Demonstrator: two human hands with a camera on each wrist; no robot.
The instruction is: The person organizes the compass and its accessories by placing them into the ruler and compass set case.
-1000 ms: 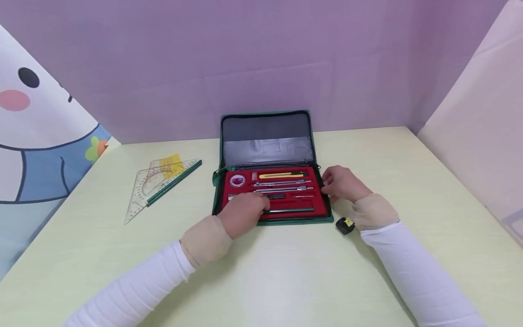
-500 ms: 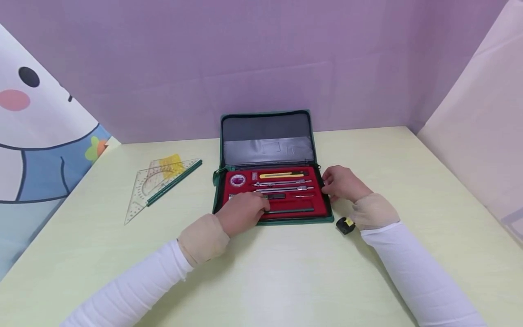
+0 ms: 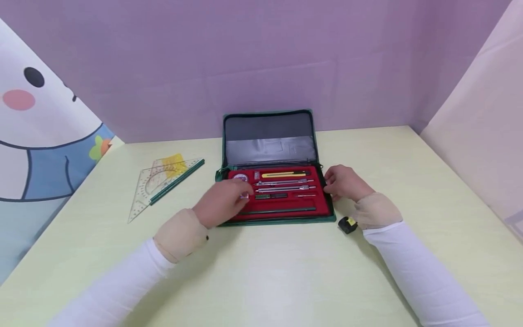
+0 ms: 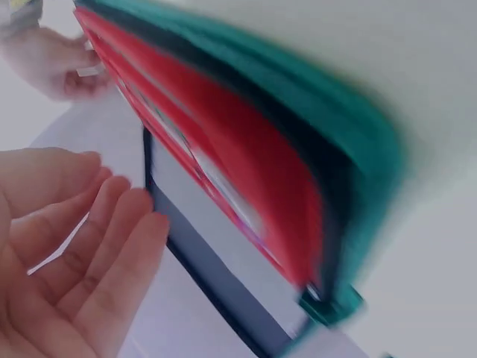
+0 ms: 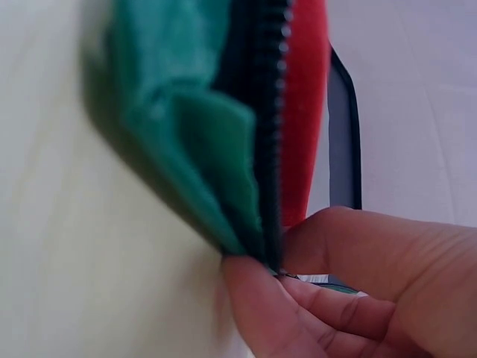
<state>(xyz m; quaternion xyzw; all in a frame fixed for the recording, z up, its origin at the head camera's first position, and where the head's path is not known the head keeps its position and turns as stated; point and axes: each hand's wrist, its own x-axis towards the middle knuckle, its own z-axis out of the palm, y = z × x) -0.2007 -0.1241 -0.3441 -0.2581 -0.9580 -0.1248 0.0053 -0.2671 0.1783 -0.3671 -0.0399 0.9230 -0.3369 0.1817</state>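
A green zip-up drawing set case (image 3: 286,221) stands open on the table, its grey lid (image 3: 269,127) raised at the back. Its red tray holds a yellow utility knife (image 3: 283,174), a metal compass (image 3: 286,188) and a dark rod (image 3: 286,210) in slots. My left hand (image 3: 222,203) hovers over the tray's left side, covering part of it. In the left wrist view its fingers are loosely bent, with nothing between them. At the right edge, my right hand (image 3: 345,182) pinches the case's rim between thumb and finger, as the right wrist view shows.
Left of the case lie a clear set square (image 3: 140,195), a yellow plastic piece (image 3: 173,164) and dark green pencils (image 3: 177,181). A small black block with a yellow patch (image 3: 347,225) sits beside the right wrist. A purple cloth wall (image 3: 269,68) rises behind.
My left hand has left the dark rod's slot and moved leftward, uncovering more of the tray. The right hand stays at the case's edge.
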